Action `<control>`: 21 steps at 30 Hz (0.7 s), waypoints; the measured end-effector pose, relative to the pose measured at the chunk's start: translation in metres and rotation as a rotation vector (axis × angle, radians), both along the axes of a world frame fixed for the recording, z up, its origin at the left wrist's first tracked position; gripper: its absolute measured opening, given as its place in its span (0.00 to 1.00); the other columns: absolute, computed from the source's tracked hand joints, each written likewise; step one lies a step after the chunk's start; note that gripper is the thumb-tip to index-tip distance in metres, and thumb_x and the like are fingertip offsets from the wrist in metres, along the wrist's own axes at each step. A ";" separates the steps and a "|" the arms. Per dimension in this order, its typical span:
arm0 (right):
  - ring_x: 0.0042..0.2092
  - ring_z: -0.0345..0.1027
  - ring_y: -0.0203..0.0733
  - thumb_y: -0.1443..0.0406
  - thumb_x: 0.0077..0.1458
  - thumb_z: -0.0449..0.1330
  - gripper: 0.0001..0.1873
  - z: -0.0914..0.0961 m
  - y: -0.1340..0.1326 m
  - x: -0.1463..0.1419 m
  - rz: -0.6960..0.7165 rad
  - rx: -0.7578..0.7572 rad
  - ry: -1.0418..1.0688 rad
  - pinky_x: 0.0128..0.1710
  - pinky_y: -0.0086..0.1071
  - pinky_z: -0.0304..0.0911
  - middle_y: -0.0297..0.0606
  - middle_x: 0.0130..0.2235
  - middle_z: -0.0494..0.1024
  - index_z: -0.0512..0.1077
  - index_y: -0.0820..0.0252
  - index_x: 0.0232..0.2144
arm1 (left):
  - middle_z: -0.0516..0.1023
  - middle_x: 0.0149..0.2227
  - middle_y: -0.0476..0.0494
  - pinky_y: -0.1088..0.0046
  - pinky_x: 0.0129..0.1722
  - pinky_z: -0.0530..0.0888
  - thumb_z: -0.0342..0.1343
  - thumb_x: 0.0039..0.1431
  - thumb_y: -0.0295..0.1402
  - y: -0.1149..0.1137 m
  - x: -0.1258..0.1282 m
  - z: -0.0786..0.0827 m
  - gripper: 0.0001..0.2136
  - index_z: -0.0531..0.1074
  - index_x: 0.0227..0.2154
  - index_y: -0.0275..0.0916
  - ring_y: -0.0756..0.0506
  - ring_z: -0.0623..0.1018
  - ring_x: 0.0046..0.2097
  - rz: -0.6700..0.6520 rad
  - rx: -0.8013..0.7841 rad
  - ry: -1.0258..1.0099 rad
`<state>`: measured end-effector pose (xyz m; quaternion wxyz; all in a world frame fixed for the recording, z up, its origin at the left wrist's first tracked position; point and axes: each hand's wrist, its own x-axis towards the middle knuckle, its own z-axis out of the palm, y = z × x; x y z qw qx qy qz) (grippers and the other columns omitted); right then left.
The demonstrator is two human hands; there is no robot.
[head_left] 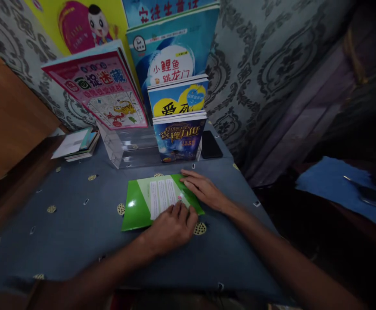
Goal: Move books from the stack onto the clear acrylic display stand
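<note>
A thin green book point(136, 209) with a white text panel lies flat on the cloth-covered table, slightly askew. At its near edge is my left hand point(176, 224), its fingers curled and closed on the book; the thumb is hidden. My right hand point(207, 191) rests along the book's right side, fingers stretched out and touching the cover near the far right corner. Just beyond the book stands a clear stepped rack point(132, 148) holding several upright books, among them a dark blue book point(179, 140) in front and a pink book point(110, 94) on the left.
A small stack of books point(76, 144) lies on the table point(78, 241) at the far left. Right of the rack is a dark flat object point(211, 144). Behind hangs a patterned curtain point(268, 51). A blue cloth point(326, 183) lies beyond the table's right edge.
</note>
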<state>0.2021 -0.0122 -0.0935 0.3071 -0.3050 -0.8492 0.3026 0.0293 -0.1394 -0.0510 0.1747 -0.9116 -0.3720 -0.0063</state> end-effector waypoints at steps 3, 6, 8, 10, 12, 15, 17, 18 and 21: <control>0.65 0.64 0.51 0.48 0.70 0.45 0.29 0.005 -0.002 0.000 0.004 -0.063 0.011 0.67 0.51 0.57 0.45 0.62 0.74 0.80 0.56 0.46 | 0.80 0.40 0.33 0.66 0.33 0.80 0.41 0.70 0.24 0.007 0.001 0.019 0.13 0.67 0.52 0.29 0.39 0.83 0.42 0.107 -0.212 -0.013; 0.63 0.66 0.52 0.44 0.68 0.44 0.32 0.010 -0.003 0.001 0.007 -0.121 0.046 0.66 0.52 0.57 0.45 0.60 0.75 0.81 0.56 0.45 | 0.80 0.39 0.36 0.66 0.34 0.78 0.43 0.69 0.23 0.009 -0.005 0.038 0.11 0.67 0.48 0.35 0.39 0.82 0.41 0.253 -0.417 -0.151; 0.60 0.70 0.53 0.42 0.67 0.44 0.35 0.014 -0.003 0.000 0.019 -0.167 0.077 0.64 0.52 0.58 0.46 0.57 0.78 0.82 0.57 0.42 | 0.80 0.36 0.41 0.69 0.34 0.75 0.43 0.69 0.24 0.009 -0.014 0.049 0.10 0.67 0.45 0.38 0.43 0.80 0.38 0.325 -0.510 -0.364; 0.56 0.73 0.54 0.39 0.65 0.45 0.37 0.016 -0.004 -0.001 0.034 -0.252 0.124 0.62 0.51 0.61 0.46 0.52 0.82 0.83 0.57 0.37 | 0.77 0.31 0.47 0.73 0.32 0.70 0.42 0.71 0.28 0.009 -0.025 0.060 0.09 0.68 0.42 0.40 0.47 0.77 0.32 0.350 -0.559 -0.633; 0.50 0.76 0.54 0.37 0.62 0.47 0.38 0.017 -0.006 -0.003 0.031 -0.391 0.211 0.58 0.50 0.64 0.45 0.44 0.84 0.82 0.58 0.31 | 0.73 0.27 0.51 0.75 0.30 0.66 0.42 0.72 0.34 0.011 -0.038 0.070 0.11 0.69 0.37 0.40 0.50 0.72 0.29 0.336 -0.573 -0.885; 0.43 0.78 0.53 0.33 0.57 0.50 0.38 0.017 -0.010 -0.007 0.035 -0.672 0.432 0.51 0.47 0.69 0.42 0.35 0.84 0.79 0.57 0.26 | 0.69 0.25 0.52 0.76 0.28 0.64 0.47 0.69 0.41 0.018 -0.054 0.081 0.15 0.69 0.30 0.39 0.51 0.68 0.27 0.320 -0.606 -1.205; 0.44 0.78 0.53 0.31 0.55 0.51 0.38 0.018 -0.013 -0.009 0.078 -0.833 0.598 0.49 0.46 0.70 0.42 0.36 0.84 0.78 0.57 0.28 | 0.70 0.25 0.52 0.77 0.28 0.65 0.51 0.67 0.45 0.024 -0.062 0.085 0.16 0.71 0.30 0.38 0.51 0.68 0.27 0.343 -0.651 -1.392; 0.46 0.77 0.52 0.32 0.53 0.53 0.36 0.020 -0.015 -0.010 0.103 -0.883 0.672 0.49 0.45 0.70 0.42 0.38 0.84 0.78 0.56 0.31 | 0.71 0.26 0.51 0.77 0.28 0.66 0.53 0.65 0.46 0.026 -0.065 0.087 0.16 0.72 0.31 0.38 0.51 0.69 0.27 0.353 -0.671 -1.471; 0.48 0.77 0.49 0.37 0.48 0.65 0.31 0.027 -0.023 -0.014 0.166 -0.933 0.808 0.50 0.44 0.70 0.40 0.43 0.84 0.77 0.53 0.39 | 0.74 0.26 0.50 0.77 0.27 0.67 0.60 0.60 0.49 0.031 -0.071 0.090 0.18 0.75 0.33 0.37 0.51 0.72 0.27 0.376 -0.682 -1.651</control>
